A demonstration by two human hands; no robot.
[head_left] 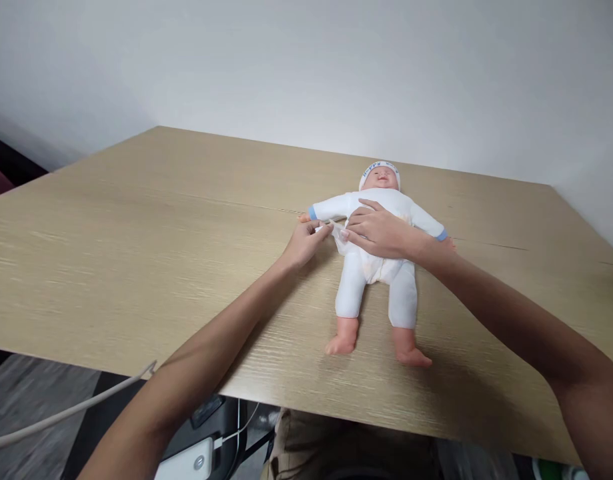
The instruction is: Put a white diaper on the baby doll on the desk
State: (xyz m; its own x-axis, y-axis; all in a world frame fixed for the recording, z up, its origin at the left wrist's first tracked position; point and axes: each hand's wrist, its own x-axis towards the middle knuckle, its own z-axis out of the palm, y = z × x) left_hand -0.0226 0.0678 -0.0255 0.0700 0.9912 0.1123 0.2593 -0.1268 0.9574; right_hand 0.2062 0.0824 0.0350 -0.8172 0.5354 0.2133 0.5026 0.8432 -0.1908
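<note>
A baby doll point(392, 200) in a white suit with blue cuffs and a printed white cap lies on its back, its feet towards me. Around its hips is a white diaper point(377, 269). My left hand point(307, 241) is closed in a pinch on the thin white side flap of the diaper, stretched out from the doll's hip. My right hand point(379, 230) rests on the doll's belly with fingers spread, its thumb close to the flap. The diaper's upper front is hidden under that hand.
The doll lies on a wooden table point(136, 267) with a pale wall point(306, 67) behind it. At the front left edge is a whitish cable point(71, 413). Below the edge, a white device point(189, 461) with a thin cord is partly visible.
</note>
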